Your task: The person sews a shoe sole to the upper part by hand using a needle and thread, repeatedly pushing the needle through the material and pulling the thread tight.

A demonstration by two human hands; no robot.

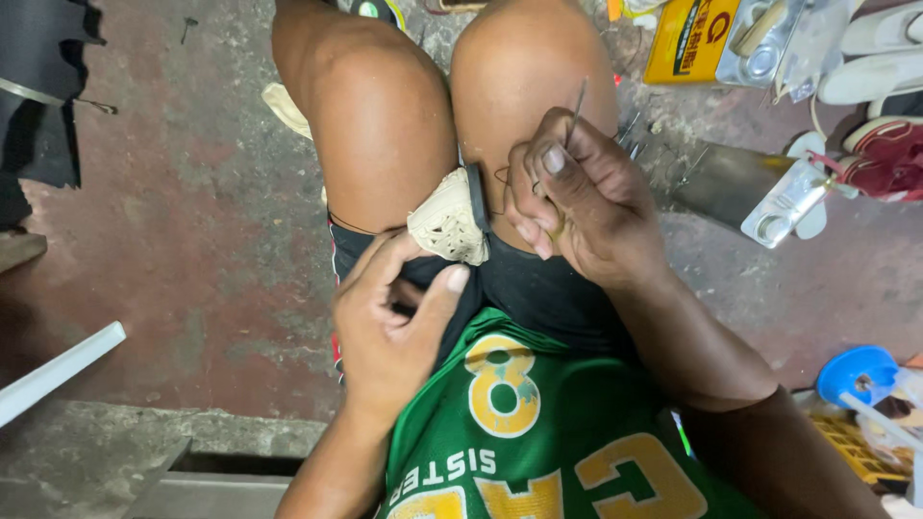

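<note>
Cream shoe (448, 223) wedged between knees, mostly hidden. Left hand (389, 322) curled against it, thumb pressing. Right hand (577, 197) pinching thin needle (577, 104); thread barely discernible.

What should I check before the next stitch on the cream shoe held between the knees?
1. Shoe clamped between the knees: ok, it sits wedged, dark sole edge facing the right hand.
2. Left hand steadying the shoe: ok, thumb and fingers touch its lower edge.
3. Right hand grip on the needle tool: ok, fingers closed round it, metal tip pointing up.
4. Thread free of tangles: cannot tell, only a thin dark loop shows by the sole.
5. Tip clear of the knee: cannot tell from this view.
</note>
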